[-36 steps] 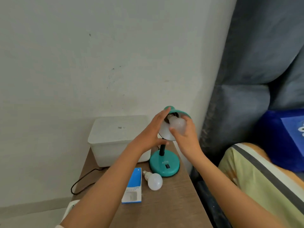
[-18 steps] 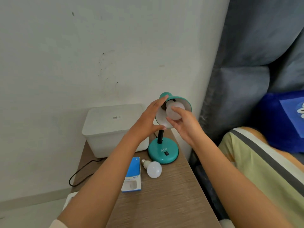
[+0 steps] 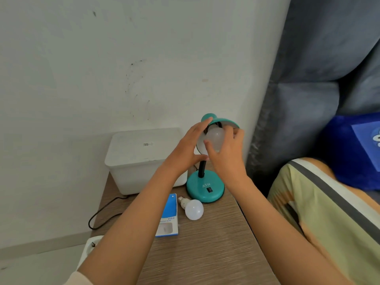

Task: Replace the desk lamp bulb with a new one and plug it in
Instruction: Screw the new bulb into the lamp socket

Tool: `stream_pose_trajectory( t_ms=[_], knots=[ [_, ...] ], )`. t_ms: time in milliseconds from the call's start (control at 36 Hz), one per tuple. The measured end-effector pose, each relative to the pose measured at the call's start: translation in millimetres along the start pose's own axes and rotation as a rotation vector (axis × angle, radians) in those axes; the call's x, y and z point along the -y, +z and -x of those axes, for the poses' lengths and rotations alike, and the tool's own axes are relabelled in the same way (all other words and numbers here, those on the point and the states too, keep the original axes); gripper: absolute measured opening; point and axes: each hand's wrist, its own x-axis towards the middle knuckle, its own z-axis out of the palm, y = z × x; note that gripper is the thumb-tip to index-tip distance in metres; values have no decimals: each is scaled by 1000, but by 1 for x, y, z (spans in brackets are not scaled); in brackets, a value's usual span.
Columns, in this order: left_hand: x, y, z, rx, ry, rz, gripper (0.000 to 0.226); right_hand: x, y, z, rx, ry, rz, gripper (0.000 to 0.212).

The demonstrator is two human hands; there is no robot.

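White bulb, tilted, neck up into shade

The brown table stands by the wall. A white box sits at the back. The green lamp stands just beside it. In front lie a loose bulb and a blue pack, side by side.
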Motion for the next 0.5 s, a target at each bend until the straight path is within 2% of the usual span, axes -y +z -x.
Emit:
stream_pose_trajectory(
  t_ms=[83, 139, 222, 278, 333, 444, 500],
  knots=[
    [1, -1, 0, 3, -11, 2, 101, 4, -1, 0, 38, 31, -7, 51],
    [0, -3, 0, 11, -15, 4, 102, 7, -2, -3, 54, 120, -80, 50],
    [-2, -3, 1, 18, -9, -3, 103, 11, -4, -11, 95, 448, -433, 53],
    [-2, -2, 2, 17, -17, 12, 102, 13, -7, -14, 186, 655, -725, 57],
    [-2, -2, 3, 15, -25, 30, 101, 13, -9, -16, 250, 702, -869, 59],
    [-2, -2, 2, 11, -33, 22, 101, 13, -17, -16, 269, 776, -1230, 30],
    [-4, -3, 2, 13, -36, 26, 102, 10, -19, -19, 215, 789, -1285, 22]
  ],
)
